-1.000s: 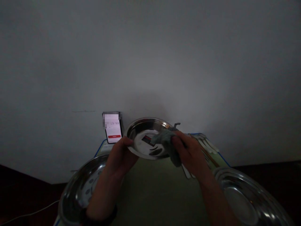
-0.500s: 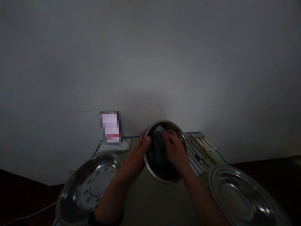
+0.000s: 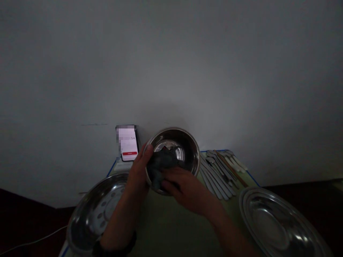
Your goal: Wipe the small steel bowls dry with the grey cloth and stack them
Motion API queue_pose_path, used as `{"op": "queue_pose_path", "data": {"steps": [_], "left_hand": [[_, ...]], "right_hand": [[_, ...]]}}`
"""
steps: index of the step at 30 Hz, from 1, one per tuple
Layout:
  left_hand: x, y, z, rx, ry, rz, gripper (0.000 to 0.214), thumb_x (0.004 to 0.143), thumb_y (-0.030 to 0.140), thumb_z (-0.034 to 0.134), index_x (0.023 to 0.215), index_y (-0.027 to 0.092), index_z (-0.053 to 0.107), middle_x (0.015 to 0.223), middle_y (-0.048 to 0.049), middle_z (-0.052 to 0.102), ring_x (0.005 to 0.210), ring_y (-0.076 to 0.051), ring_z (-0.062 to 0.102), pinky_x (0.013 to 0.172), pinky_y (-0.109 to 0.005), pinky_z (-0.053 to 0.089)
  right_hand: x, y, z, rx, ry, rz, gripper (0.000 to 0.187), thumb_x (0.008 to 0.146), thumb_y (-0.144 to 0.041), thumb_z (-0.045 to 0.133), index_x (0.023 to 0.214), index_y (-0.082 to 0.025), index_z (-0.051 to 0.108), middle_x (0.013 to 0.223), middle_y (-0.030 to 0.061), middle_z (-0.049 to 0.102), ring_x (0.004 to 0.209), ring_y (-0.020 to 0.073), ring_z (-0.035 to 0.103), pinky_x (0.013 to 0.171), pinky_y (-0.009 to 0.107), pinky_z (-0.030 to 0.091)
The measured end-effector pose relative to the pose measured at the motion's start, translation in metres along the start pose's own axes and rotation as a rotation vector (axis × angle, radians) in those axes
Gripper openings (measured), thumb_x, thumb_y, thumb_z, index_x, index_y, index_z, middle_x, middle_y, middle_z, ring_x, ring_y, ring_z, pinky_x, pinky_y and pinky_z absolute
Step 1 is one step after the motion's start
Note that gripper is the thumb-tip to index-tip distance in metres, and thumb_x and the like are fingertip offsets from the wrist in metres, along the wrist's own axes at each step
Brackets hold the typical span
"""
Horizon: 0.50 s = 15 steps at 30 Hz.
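Observation:
A shiny metal bowl is held up over the table, tilted so that its inside faces me. My left hand grips its left rim, thumb over the edge and fingers behind the wall. Inside the bowl, my right hand is closed on a dark grey-green cloth that lies against the lower left part of the inner wall. Part of the cloth hangs over the near rim. The fingertips of the right hand are partly hidden by the cloth.
Left stands a large metal basin; right, another metal basin. Behind the bowl's right side lie several spoons and other utensils on the green tabletop. A lit phone leans against the wall. A white cable runs at lower left.
The bowl has moved left and slightly up, and its inside shows more. My right hand has slid with the cloth from the bowl's upper middle to its lower left rim.

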State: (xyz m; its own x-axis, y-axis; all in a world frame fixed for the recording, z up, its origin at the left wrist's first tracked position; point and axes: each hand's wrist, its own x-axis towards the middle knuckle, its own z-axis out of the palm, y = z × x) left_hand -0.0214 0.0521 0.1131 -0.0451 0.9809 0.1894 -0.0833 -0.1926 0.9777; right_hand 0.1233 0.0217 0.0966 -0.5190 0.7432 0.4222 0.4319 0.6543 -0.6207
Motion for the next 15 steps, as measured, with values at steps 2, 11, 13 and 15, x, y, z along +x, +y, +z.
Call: {"op": "queue_pose_path", "data": {"steps": [2,11,13,15], "left_hand": [[-0.001,0.004,-0.002,-0.136,0.036,-0.051,0.059,0.080,0.056,0.059,0.127,0.020,0.057,0.105,-0.0070,0.073,0.099,-0.025,0.067,0.078,-0.032,0.056],[-0.009,-0.003,0.004,-0.040,-0.146,-0.053,0.044,0.081,0.048,0.063,0.121,0.029,0.063,0.117,-0.0046,0.070,0.113,-0.024,0.061,0.091,-0.033,0.051],[-0.006,-0.006,0.004,-0.003,-0.117,-0.083,0.045,0.079,0.046,0.066,0.121,0.030,0.063,0.118,-0.0041,0.069,0.114,-0.026,0.060,0.092,-0.034,0.051],[-0.002,-0.009,0.001,0.050,-0.027,-0.094,0.048,0.077,0.042,0.069,0.122,0.030,0.061,0.119,-0.0034,0.068,0.116,-0.026,0.059,0.094,-0.036,0.049]], "right_hand": [[-0.001,0.007,0.000,-0.220,0.010,0.091,0.023,0.093,-0.018,0.048,0.105,-0.020,0.068,0.113,0.0073,0.069,0.107,0.0226,0.061,0.094,0.038,0.048],[0.003,0.035,0.007,-0.355,0.329,0.305,0.032,0.091,-0.011,0.038,0.114,-0.016,0.060,0.116,0.0147,0.061,0.108,0.0266,0.055,0.090,0.042,0.046],[0.005,0.033,0.005,-0.201,0.296,0.246,0.029,0.093,-0.014,0.038,0.111,-0.016,0.060,0.111,0.0118,0.064,0.104,0.0228,0.058,0.090,0.038,0.047],[0.004,0.029,0.001,-0.186,0.311,0.235,0.027,0.094,-0.017,0.036,0.106,-0.016,0.061,0.102,0.0102,0.066,0.095,0.0212,0.061,0.085,0.036,0.048]]}}
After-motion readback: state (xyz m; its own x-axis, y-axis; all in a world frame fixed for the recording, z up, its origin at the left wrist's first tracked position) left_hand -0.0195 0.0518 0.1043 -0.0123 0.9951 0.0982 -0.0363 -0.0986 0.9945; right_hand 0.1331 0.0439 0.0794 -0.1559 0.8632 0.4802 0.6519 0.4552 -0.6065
